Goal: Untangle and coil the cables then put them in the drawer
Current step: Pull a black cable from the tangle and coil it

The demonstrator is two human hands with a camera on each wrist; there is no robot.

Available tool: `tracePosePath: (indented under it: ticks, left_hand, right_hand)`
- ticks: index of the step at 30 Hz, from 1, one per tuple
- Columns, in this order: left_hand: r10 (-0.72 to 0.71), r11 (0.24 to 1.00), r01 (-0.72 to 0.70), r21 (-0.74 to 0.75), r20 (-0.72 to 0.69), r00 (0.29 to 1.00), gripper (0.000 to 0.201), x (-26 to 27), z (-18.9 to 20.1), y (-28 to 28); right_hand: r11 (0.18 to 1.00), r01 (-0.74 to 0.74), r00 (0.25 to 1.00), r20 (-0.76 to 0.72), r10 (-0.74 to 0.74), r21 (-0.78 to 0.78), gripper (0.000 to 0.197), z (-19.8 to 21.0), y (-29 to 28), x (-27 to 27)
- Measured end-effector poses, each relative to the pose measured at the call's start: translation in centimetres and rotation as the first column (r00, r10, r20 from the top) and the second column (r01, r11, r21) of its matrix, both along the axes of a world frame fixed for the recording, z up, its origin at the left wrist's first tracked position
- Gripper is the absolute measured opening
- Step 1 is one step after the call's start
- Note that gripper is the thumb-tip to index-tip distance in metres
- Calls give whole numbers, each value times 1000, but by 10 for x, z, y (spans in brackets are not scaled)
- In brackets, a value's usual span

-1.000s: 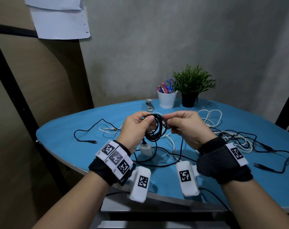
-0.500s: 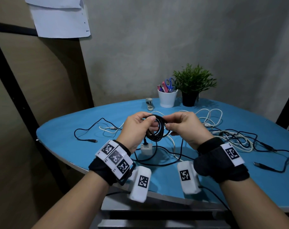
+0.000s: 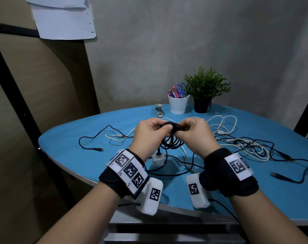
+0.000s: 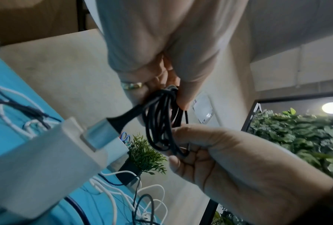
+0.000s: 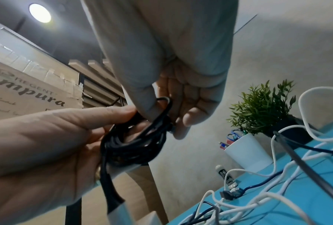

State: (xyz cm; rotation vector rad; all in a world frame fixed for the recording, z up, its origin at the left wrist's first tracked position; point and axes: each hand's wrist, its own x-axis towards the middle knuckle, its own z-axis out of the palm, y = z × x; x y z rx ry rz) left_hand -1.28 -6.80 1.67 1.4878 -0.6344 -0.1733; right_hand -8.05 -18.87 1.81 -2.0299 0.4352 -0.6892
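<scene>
Head view, grips: left hand and right hand meet above the blue desk, both with fingers curled round the black cable coil, which hangs between them off the surface.
Head view, edges: the hands are over the near middle of the desk, inside its curved front rim; a bare blue stretch lies at the near right.
Head view, obstacles: a white adapter sits just below the coil; loose white cables and black cables sprawl right; a white cup, potted plant and stapler stand along the far edge by the wall.
Left wrist view: the right hand's fingers pinch the coil's top, where a wrap crosses the strands; the left thumb presses its lower side.
Right wrist view: the coil is clamped between both hands; its plug end hangs down.
Change: the hands have closed together, and the round open loop is now squeezed narrow.
</scene>
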Motion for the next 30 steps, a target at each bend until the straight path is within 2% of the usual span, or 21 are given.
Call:
tracePosePath:
  ticks: [4,6,9,12,14,17,19,22,27,29,30]
  left_hand:
    - [57,988,-77,136,144,988,5,6,5,4]
    - [54,983,-82,164,169,984,6,9,6,5]
    - [43,987,-62,147,125,991,9,11,7,6]
    - [-28,998,29,59,-4,1000,11,9,4,8]
    - [-82,997,81,-11,-104,991,11,7,3,10]
    - [-116,992,105,-66,-191,975,10,10,2,10]
    - [-131,989,115,-87,-205,970,10,12,2,10]
    - [-126,991,119,-54,-155,980,9,11,4,11]
    - [-81,995,83,50,-27,996,12,10,7,11]
    - [-63,995,64,70,-15,998,12,10,7,9]
    - [-60,996,61,67,-19,998,12,10,7,9]
  right_hand:
    - [981,-70,998,21,67,180,21,4,-1,-4]
    - [954,-124,992,53,114,273,23,5,0,-5]
    - [875,-231,972,134,191,426,24,7,1,-7]
    - [803,-329,944,197,265,497,27,9,0,-9]
    - [826,-354,934,206,290,439,29,11,1,-10]
    - [929,-282,951,198,237,242,32,14,3,-10]
    - [980,-192,966,184,180,48,31,15,3,-9]
    - [984,-101,969,209,131,-148,27,14,4,-8]
    - [964,-68,958,252,136,-259,13,12,5,-5]
    - [975,-79,956,262,132,-206,14,12,1,-3]
    - [986,-108,953,270,140,-129,15,14,0,-3]
